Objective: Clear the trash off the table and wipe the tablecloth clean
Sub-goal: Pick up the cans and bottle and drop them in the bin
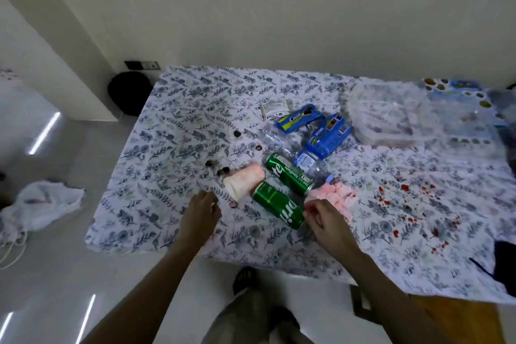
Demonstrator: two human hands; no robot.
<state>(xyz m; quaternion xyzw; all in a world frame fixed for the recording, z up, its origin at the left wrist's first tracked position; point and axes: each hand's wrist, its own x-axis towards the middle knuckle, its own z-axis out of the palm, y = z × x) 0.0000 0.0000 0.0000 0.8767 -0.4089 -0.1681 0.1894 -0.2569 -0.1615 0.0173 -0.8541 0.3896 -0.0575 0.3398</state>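
Both my hands are out over the near edge of the floral tablecloth [173, 131]. My left hand [202, 211] hovers just left of the paper cup [245, 181], fingers curled loosely with something small and pale pinched at the tips, though it's too blurred to be sure. My right hand [324, 219] is half-closed, fingertips right at the near end of the front green can [277, 208]; I can't tell whether it actually grips anything.

Trash sits mid-table. The paper cup lies on its side, touching the front can. A second green can [289, 174] lies behind it, also on its side. A crumpled clear plastic bottle [290, 148] lies behind that. Two blue snack wrappers [312, 127] are farther back, with a small white packet [275, 109] beyond them. A pink crumpled tissue [335, 194] lies just beside my right hand.

Dark crumbs [223, 170] are scattered left of the cup. Red stains [405, 195] spot the cloth to the right. A clear plastic container [388, 117] is at back right. A white plastic bag [46, 201] lies on the floor to the left.
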